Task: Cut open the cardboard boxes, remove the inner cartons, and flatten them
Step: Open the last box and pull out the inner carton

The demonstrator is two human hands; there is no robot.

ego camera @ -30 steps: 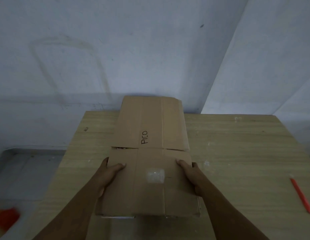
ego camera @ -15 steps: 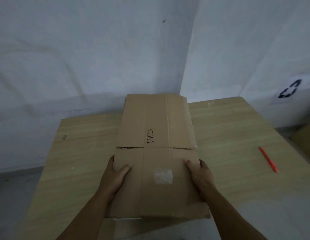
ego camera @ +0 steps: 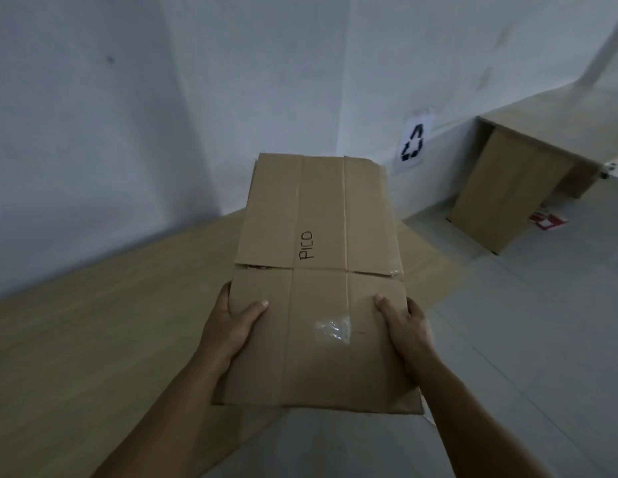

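1. Nearest the camera, 2 bare forearms reach forward. The left hand [ego camera: 231, 326] grips the left edge of the flattened box [ego camera: 321, 281], thumb lying on top and the fingers curled out of sight beneath. The right hand [ego camera: 409, 327] grips the right edge the same way, thumb on top.
2. The flattened box is held up between both hands, tilted away from the person, its near part over the table's corner and its far part over the floor. It carries the handwritten word "PICO" and a crumpled patch of clear tape [ego camera: 331, 327] near the right thumb.
3. Handling, as a judgement: it looks light, since 2 edge grips carry it. The board seems stiff along its length but creased, and a slit runs across the middle where the flaps meet, so it may hinge or sag there. Holding both long edges close to that slit, as now, should keep it flat. The tape patch is likely slick, so bare cardboard is the better place to hold.
4. Below and to the left lies the wooden table [ego camera: 93, 339].
5. Further off, on the right, a wooden cabinet [ego camera: 507, 188] stands on the grey floor [ego camera: 542, 339], with a red and white sheet [ego camera: 547, 220] beside its foot.
6. Farthest, a recycling sign [ego camera: 413, 143] is fixed to the pale wall [ego camera: 128, 98].
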